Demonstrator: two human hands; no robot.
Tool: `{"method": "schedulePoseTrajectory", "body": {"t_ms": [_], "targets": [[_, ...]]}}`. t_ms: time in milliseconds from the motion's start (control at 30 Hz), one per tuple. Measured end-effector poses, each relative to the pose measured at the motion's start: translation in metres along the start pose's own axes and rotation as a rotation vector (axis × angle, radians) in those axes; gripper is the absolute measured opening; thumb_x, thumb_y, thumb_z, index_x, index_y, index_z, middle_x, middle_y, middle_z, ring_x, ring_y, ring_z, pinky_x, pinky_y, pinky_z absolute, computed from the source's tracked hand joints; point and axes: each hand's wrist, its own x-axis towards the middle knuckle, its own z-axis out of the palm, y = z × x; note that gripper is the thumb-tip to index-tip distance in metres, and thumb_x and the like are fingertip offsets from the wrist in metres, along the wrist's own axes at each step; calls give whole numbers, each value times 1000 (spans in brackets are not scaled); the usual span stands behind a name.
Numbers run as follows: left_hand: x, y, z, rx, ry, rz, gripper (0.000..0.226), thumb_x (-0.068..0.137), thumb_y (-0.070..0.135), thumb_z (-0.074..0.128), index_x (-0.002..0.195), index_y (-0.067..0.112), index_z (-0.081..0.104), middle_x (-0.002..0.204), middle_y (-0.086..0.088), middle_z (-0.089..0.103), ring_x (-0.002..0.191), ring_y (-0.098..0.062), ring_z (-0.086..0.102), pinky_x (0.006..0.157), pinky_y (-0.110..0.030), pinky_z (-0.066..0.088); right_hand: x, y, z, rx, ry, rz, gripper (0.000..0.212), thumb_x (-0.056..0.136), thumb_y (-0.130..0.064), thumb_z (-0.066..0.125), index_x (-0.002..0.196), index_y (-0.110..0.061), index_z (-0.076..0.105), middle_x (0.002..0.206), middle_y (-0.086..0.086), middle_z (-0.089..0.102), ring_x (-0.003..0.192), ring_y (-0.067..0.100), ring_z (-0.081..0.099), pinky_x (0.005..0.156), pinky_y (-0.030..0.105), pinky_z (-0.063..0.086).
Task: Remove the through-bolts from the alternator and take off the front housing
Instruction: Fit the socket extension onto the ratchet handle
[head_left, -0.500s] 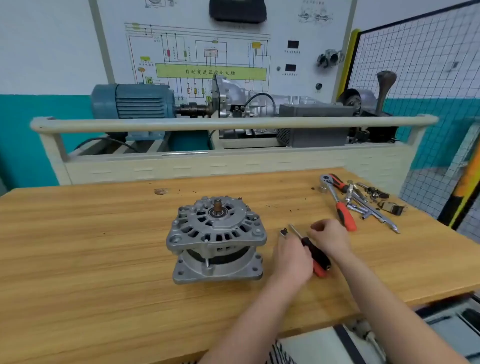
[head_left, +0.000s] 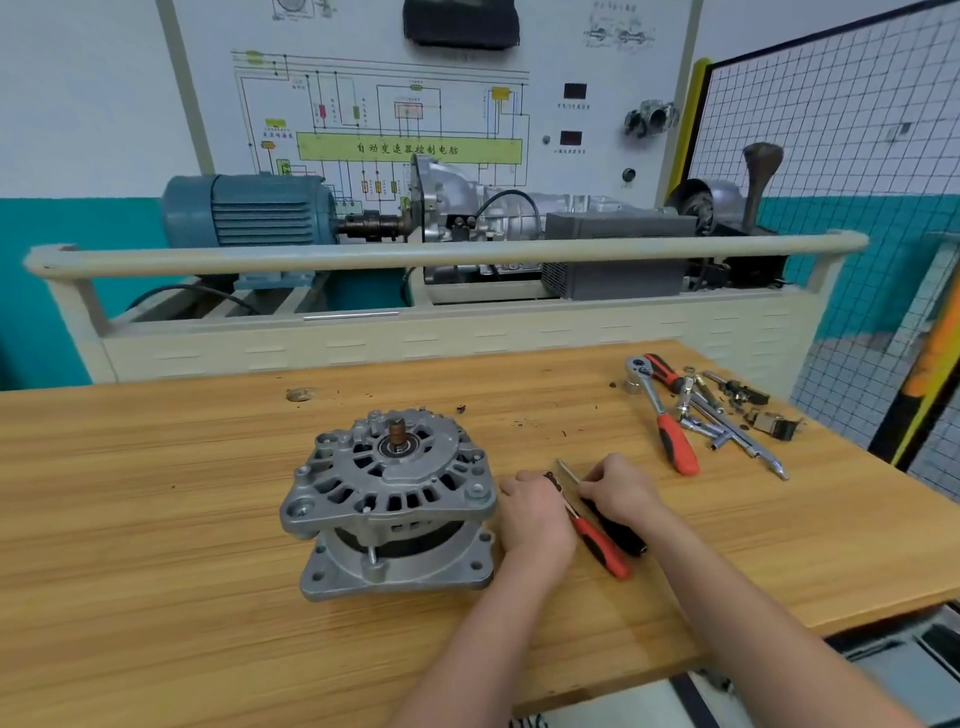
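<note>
The alternator (head_left: 389, 506) stands on the worktop (head_left: 156, 571), shaft end up, and both hands are just to its right, busy with tools rather than the casting itself. The left hand (head_left: 537, 512) lies palm down, touching or nearly touching the alternator's right edge, fingers curled over the top of a red-handled tool (head_left: 597, 545); how firmly it grips I cannot tell. The right hand (head_left: 618, 488), further right of the alternator, pinches a thin metal shaft (head_left: 566, 473) at the upper end of a black-handled tool (head_left: 621, 532) lying alongside the red one. Looks like tool selection, or fitting a bit, is the step in hand; the housing halves are still together, and one long bolt (head_left: 372, 555) shows upright between them at the alternator's near side, so the through-bolts seem not yet out. Next move, I'd judge: lift the chosen driver, steady the alternator with the free hand, and seat the tip squarely on a bolt head at the rim before turning. Far right of the alternator lies a ratchet (head_left: 662, 415) among loose sockets and bars (head_left: 727, 415), if more torque is needed.
</note>
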Motion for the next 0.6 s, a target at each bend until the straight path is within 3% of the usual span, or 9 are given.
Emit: {"method": "schedulePoseTrajectory", "body": {"t_ms": [67,167,233,300,367,467,600], "targets": [[-3,2,-6,-177,54,37,31,96,2,45,126,6,45,127,-11,47,106,-20,53,84,-28,47,1,-2,-3,89,33,30,15,94,-24,58,96,-10,62,81,2,60,73,17,56,64,30,44],[-17,16,-32,-632,53,97,24,99,12,46,122,15,52,115,3,54,86,-1,52,71,-13,42,-3,-10,-18,584,76,15,11,98,-14,51,94,-6,56,76,10,58,66,22,61,64,37,55],[-29,25,-59,-965,6,186,17,99,10,47,112,17,56,99,5,59,72,4,58,62,-9,45,-11,-20,-39,835,108,-111,16,99,-9,46,88,-4,55,68,9,51,54,17,55,52,29,51],[-38,28,-93,-1160,-4,340,21,97,4,49,99,21,61,81,7,64,63,5,60,60,-10,48,-27,-34,-62,936,83,-295,19,99,-10,45,89,-5,60,64,6,49,50,13,49,45,23,43],[-40,22,-129,-1143,95,484,27,95,5,53,92,29,65,77,13,67,66,5,59,62,-11,49,-47,-50,-80,1019,-12,-502,19,99,-16,48,95,-8,65,70,3,54,51,11,46,44,22,38],[-30,2,-178,-1043,264,592,28,95,4,54,96,29,68,89,11,67,73,5,58,66,-12,49,-75,-74,-93,962,-112,-742,25,93,-31,52,95,-12,69,71,1,57,49,10,42,42,21,35],[-11,-33,-218,-956,224,637,26,92,-1,56,99,21,69,86,2,69,67,2,59,68,-14,50,-95,-107,-89,788,-83,-826,23,97,-20,49,88,-17,70,57,-1,55,45,11,38,40,22,29]]}}
